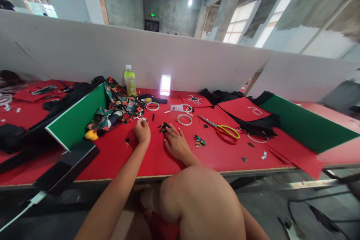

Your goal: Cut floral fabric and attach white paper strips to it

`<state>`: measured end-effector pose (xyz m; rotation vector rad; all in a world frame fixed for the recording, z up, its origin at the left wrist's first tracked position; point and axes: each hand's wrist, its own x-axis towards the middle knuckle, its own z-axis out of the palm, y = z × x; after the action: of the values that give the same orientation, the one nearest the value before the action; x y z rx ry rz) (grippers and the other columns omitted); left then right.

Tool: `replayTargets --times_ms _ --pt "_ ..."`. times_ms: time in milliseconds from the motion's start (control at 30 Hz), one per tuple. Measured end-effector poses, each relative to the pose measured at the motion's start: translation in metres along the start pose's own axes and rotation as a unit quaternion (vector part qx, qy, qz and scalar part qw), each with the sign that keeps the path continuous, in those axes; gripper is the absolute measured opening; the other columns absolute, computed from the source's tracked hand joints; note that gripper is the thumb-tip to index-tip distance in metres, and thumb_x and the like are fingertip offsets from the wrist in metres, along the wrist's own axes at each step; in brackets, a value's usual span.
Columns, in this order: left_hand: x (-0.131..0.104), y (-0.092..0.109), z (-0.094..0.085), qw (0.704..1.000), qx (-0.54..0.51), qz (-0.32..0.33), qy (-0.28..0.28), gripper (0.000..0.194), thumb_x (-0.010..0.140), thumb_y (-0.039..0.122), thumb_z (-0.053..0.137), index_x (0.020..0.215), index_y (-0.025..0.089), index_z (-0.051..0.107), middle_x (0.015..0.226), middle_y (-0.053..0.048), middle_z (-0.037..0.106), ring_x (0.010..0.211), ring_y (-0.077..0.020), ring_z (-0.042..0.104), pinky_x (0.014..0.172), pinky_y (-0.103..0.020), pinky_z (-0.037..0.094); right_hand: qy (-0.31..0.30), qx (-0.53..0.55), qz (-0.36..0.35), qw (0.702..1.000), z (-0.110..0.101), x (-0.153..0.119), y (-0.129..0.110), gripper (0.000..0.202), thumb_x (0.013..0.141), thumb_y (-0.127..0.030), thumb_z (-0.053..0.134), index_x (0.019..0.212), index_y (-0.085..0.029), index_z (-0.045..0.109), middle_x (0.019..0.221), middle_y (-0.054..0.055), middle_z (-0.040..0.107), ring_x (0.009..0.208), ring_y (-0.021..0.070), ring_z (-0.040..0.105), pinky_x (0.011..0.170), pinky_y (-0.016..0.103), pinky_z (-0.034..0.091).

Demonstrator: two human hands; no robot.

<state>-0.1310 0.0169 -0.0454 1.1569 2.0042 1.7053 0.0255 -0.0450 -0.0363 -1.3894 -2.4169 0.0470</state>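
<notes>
My left hand (pixel 142 131) is closed in a pinch over the red tabletop (pixel 112 161); a small white piece shows at its fingertips, too small to name. To its right, my right hand (pixel 177 143) lies flat with spread fingers, the fingertips touching a small dark floral fabric piece (pixel 163 127). Another floral scrap (pixel 200 141) lies right of that hand. Scissors (pixel 222 129) with yellow and red handles rest farther right. Beyond the hands are white tape rings (pixel 185 119) and a checkered white sheet (pixel 176 108).
Green boards (pixel 78 116) stand at left and right. Floral cloth (pixel 123 101), a green drink bottle (pixel 129 81) and a lit phone (pixel 165 84) are at the back. A black power bank (pixel 67 167) overhangs the front left edge. Red sheets (pixel 244 109) lie at right. A bare knee rises in front.
</notes>
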Motion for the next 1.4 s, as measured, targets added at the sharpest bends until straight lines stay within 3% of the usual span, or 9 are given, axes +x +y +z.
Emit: replayTargets --times_ms 233,367,467,700,1000,1200,1300,1400 --pt "0.001 0.003 0.000 1.000 -0.011 -0.002 -0.005 0.017 0.079 0.019 0.044 0.074 0.018 0.060 0.074 -0.009 0.070 0.071 -0.0199 0.066 0.066 -0.027 0.046 0.000 0.001 0.017 1.000 0.004 0.001 0.001 0.039 0.090 -0.024 0.040 0.124 -0.011 0.056 0.128 0.016 0.055 0.131 0.0274 0.037 0.108 0.048 0.027" --pt "0.001 0.003 0.001 1.000 -0.013 -0.003 -0.010 0.018 0.080 0.019 0.044 0.075 0.018 0.061 0.076 -0.010 0.070 0.073 -0.0203 0.066 0.068 -0.028 0.046 0.004 -0.007 -0.021 1.000 0.004 0.001 0.002 0.040 0.089 -0.023 0.045 0.127 -0.018 0.054 0.136 0.015 0.048 0.136 0.0277 0.030 0.109 0.050 0.023" --pt "0.001 0.001 0.001 1.000 -0.016 -0.005 -0.011 0.018 0.081 0.019 0.044 0.076 0.018 0.061 0.079 -0.009 0.071 0.075 -0.0198 0.066 0.070 -0.027 0.047 -0.003 -0.002 -0.023 1.000 0.006 0.005 0.003 0.038 0.090 -0.033 0.044 0.125 -0.022 0.057 0.141 0.015 0.042 0.138 0.0294 0.024 0.108 0.054 0.019" --pt "0.001 0.002 0.001 1.000 -0.020 -0.008 -0.011 0.018 0.081 0.020 0.044 0.076 0.018 0.062 0.075 -0.009 0.071 0.073 -0.0204 0.066 0.068 -0.027 0.047 -0.031 0.022 -0.006 0.999 0.010 0.014 -0.002 0.040 0.091 -0.028 0.041 0.127 -0.016 0.053 0.135 0.014 0.051 0.136 0.0254 0.029 0.109 0.055 0.016" --pt "0.000 0.003 0.001 0.999 -0.034 -0.005 -0.012 0.020 0.082 0.021 0.043 0.080 0.016 0.062 0.077 -0.011 0.070 0.073 -0.0201 0.066 0.068 -0.027 0.047 -0.018 0.017 -0.010 1.000 0.007 0.008 -0.024 0.042 0.089 -0.029 0.045 0.126 -0.011 0.051 0.131 0.020 0.051 0.135 0.0310 0.029 0.104 0.068 0.003" --pt "0.002 -0.002 0.003 0.999 -0.042 -0.005 -0.015 0.019 0.081 0.022 0.042 0.079 0.019 0.060 0.079 -0.009 0.070 0.075 -0.0201 0.065 0.069 -0.028 0.047 -0.043 0.061 0.050 0.996 0.014 0.016 -0.047 0.045 0.085 -0.026 0.048 0.128 -0.014 0.048 0.135 0.021 0.046 0.130 0.0310 0.037 0.104 0.066 0.016" --pt "0.003 -0.002 0.002 0.999 -0.045 -0.008 -0.014 0.017 0.080 0.021 0.043 0.078 0.019 0.060 0.079 -0.009 0.070 0.075 -0.0200 0.065 0.070 -0.028 0.048 -0.005 0.065 0.069 0.995 0.014 0.019 -0.044 0.050 0.084 -0.026 0.049 0.133 -0.016 0.044 0.142 0.021 0.036 0.134 0.0309 0.030 0.103 0.063 0.020" --pt "0.002 -0.001 0.002 0.998 -0.053 -0.014 -0.012 0.018 0.080 0.021 0.043 0.078 0.018 0.060 0.080 -0.010 0.069 0.077 -0.0203 0.065 0.072 -0.028 0.047 0.042 0.047 0.074 0.995 0.008 0.020 -0.025 0.046 0.088 -0.026 0.042 0.134 -0.017 0.044 0.146 0.016 0.034 0.138 0.0263 0.023 0.108 0.058 0.016"
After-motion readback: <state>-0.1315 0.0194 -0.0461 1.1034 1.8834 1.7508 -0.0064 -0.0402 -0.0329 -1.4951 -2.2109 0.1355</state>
